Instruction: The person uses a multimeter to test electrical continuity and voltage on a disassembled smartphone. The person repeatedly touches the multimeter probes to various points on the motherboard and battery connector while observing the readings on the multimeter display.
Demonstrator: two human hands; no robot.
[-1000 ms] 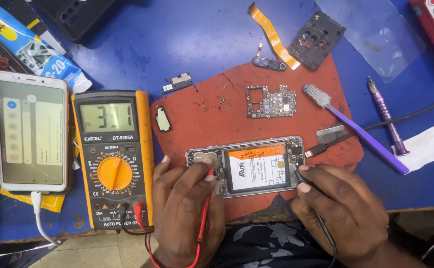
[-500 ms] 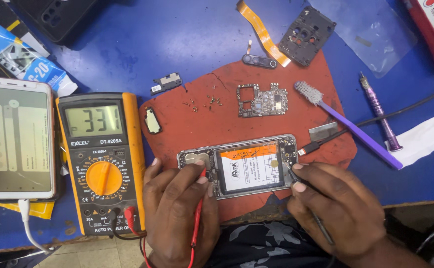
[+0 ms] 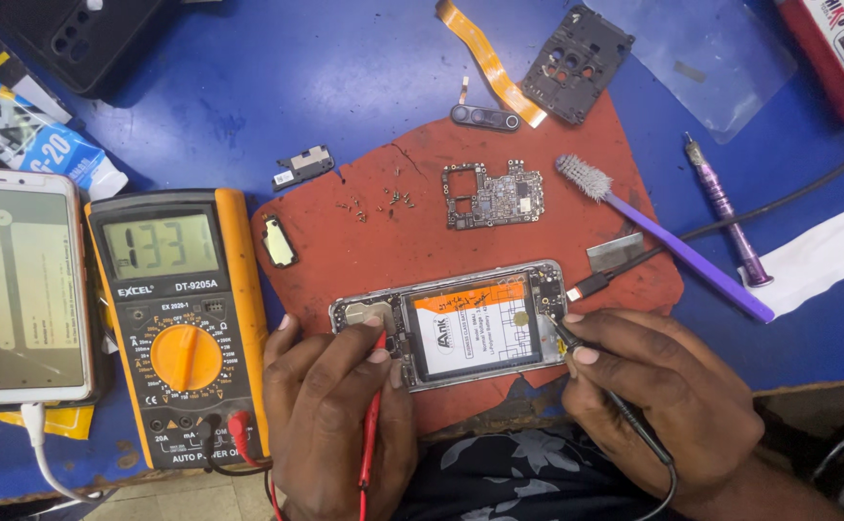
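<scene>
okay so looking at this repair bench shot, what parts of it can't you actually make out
All in the head view:
- Red probe tip: hidden under the left hand fingers at the opened phone.
- Black probe contact point: too small, covered by the right hand.
- Loose screws on the red mat: too small to count.
- White phone: cut off by the left edge.
- Red device: cut off at the top right corner.

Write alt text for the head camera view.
Two hands press multimeter probes on an opened phone lying on a red mat: left hand the red probe, right hand the black probe. A yellow multimeter sits left.
</scene>
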